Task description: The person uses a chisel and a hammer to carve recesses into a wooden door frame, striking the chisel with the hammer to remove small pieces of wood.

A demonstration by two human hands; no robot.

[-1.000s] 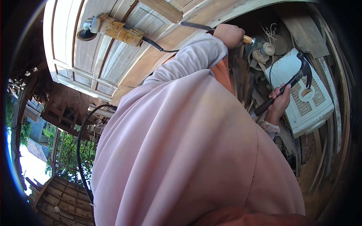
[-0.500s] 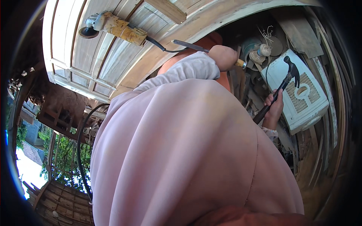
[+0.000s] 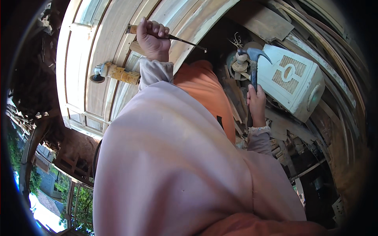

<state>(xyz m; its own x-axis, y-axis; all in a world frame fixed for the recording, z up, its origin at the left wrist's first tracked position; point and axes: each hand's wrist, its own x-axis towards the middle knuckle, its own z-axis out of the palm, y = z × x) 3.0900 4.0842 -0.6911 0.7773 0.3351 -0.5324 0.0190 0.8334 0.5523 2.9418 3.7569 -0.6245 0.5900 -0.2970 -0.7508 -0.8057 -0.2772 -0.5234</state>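
Note:
My left hand point(image 3: 154, 41) is closed round a chisel point(image 3: 185, 41), raised over the wooden panelled door point(image 3: 96, 59). The wooden butt of its handle sticks out left of the fist, and the narrow dark blade points right and slightly down, its tip past the door's edge. On the right, my right hand point(image 3: 257, 103) grips the dark handle of a claw hammer point(image 3: 254, 63). The hammer stands head away from me, claw to the right, apart from the chisel. A yellow, worn angle grinder point(image 3: 122, 74) lies on the door, close to my left sleeve.
A short wood block point(image 3: 136, 48) rests on the door below my left fist. Beyond the hammer sits a white slatted box-shaped casing point(image 3: 291, 74) among scrap boards point(image 3: 264, 21). Orange cloth point(image 3: 204, 84) covers my leg beside the door edge. Long wood strips line the right side.
My left hand has swung left and away from me over the door, and the chisel blade now points right instead of left. My right hand has moved left with the hammer, which stands more upright.

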